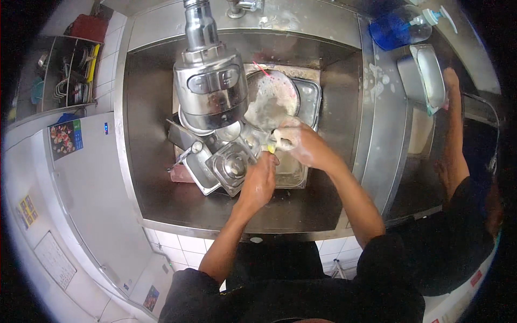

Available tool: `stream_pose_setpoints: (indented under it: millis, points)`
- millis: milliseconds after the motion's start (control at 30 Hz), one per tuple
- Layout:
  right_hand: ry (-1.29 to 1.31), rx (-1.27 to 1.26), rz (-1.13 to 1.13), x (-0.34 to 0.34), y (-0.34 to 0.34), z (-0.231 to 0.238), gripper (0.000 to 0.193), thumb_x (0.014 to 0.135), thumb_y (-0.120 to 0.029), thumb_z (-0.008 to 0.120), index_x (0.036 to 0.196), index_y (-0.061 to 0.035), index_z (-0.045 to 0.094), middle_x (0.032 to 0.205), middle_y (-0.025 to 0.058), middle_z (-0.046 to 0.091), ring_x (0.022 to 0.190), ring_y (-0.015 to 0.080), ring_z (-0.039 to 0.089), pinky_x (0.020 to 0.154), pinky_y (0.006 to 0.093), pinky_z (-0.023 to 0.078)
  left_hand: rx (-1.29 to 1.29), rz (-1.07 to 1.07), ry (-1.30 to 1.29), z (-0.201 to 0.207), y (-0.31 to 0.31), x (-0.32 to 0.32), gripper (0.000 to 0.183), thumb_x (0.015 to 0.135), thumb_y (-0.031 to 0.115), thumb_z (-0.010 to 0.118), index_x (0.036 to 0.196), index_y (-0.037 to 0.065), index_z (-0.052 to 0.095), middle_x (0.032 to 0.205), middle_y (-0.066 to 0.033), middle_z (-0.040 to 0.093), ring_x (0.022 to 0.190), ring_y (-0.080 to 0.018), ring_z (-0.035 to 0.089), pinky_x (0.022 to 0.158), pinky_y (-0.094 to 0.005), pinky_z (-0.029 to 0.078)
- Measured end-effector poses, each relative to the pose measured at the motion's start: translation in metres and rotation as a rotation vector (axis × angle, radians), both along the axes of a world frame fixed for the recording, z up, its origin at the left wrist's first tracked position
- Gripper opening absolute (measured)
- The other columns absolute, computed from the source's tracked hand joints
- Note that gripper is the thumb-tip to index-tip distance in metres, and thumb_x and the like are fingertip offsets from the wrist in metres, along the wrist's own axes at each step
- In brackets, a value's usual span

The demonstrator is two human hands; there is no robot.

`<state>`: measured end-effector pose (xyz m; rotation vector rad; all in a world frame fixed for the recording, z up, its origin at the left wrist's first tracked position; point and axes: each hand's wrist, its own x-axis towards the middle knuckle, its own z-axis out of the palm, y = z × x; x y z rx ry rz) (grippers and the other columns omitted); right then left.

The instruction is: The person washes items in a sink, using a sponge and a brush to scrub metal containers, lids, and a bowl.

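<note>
Above a stack of steel dishes in the sink, my left hand (259,183) is closed on a small thing with a yellow part (271,148), whose kind I cannot make out. My right hand (306,144), wet with suds, is closed right beside it, its fingers curled round something pale and soapy that is mostly hidden. Just beyond my hands lies a round, sudsy pan (274,99). Left of my left hand are a steel lid (233,166) with a raised middle and a narrow rectangular steel pan (202,169). A ladle (197,146) rests across that pan.
A large chrome tap fitting (210,86) hangs over the sink (156,202), hiding part of the dishes. On the right, another person's hand (451,79) holds a rectangular steel container (417,78). A pump bottle of blue liquid (396,29) stands behind it.
</note>
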<state>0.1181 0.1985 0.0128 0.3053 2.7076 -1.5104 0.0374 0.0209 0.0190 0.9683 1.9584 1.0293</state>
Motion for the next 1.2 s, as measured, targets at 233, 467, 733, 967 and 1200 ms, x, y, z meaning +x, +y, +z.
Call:
stream_pose_setpoints:
  millis: [233,467,733,967,1200]
  points:
    - [0.035,0.407,-0.380,0.009,-0.045,-0.020,0.034,0.083,-0.010,0.060,0.117,-0.0046,0.055,0.116,0.0234,0.056,0.109,0.0402,0.055,0.091,0.0446,0.045,-0.089,-0.077,-0.025,0.002,0.003,-0.003,0.018,0.101,0.015,0.039,0.100,-0.001,0.048,0.086,-0.0298,0.060,0.084,-0.0513,0.057,0.071,-0.0538,0.044]
    - [0.097,-0.737,-0.999,-0.010,-0.029,-0.037,0.036,0.087,-0.009,0.052,0.123,-0.0018,0.049,0.120,0.0155,0.054,0.107,0.0275,0.058,0.090,0.0372,0.049,-0.002,0.025,-0.300,-0.003,0.001,-0.007,0.032,0.104,0.033,0.039,0.095,0.004,0.051,0.064,-0.0105,0.051,0.052,-0.0250,0.051,0.051,-0.0370,0.040]
    - [0.099,-1.209,-0.708,-0.003,-0.034,-0.015,0.053,0.080,-0.012,0.073,0.127,-0.0006,0.051,0.110,0.0114,0.061,0.089,0.0203,0.063,0.079,0.0334,0.053,-0.155,0.129,-0.969,0.003,0.000,-0.011,0.037,0.103,0.044,0.040,0.094,0.011,0.054,0.060,0.0045,0.039,0.045,-0.0058,0.034,0.040,-0.0224,0.025]
    - [-0.150,-0.973,-0.687,0.000,-0.043,-0.045,0.023,0.084,-0.022,0.073,0.096,-0.0045,0.063,0.079,0.0018,0.062,0.070,0.0094,0.059,0.057,0.0252,0.048,-0.136,0.079,-0.994,-0.008,-0.006,-0.004,0.038,0.102,0.044,0.041,0.093,0.009,0.055,0.060,0.0040,0.038,0.045,-0.0064,0.032,0.040,-0.0234,0.027]
    - [-0.229,-1.147,-0.927,-0.002,-0.069,-0.023,0.022,0.089,-0.024,0.069,0.098,-0.0067,0.061,0.083,0.0035,0.064,0.065,0.0080,0.059,0.044,0.0205,0.041,-0.171,0.149,-0.901,-0.021,-0.009,0.008,0.028,0.101,0.033,0.046,0.095,0.008,0.057,0.059,0.0020,0.046,0.047,-0.0077,0.042,0.041,-0.0235,0.033]
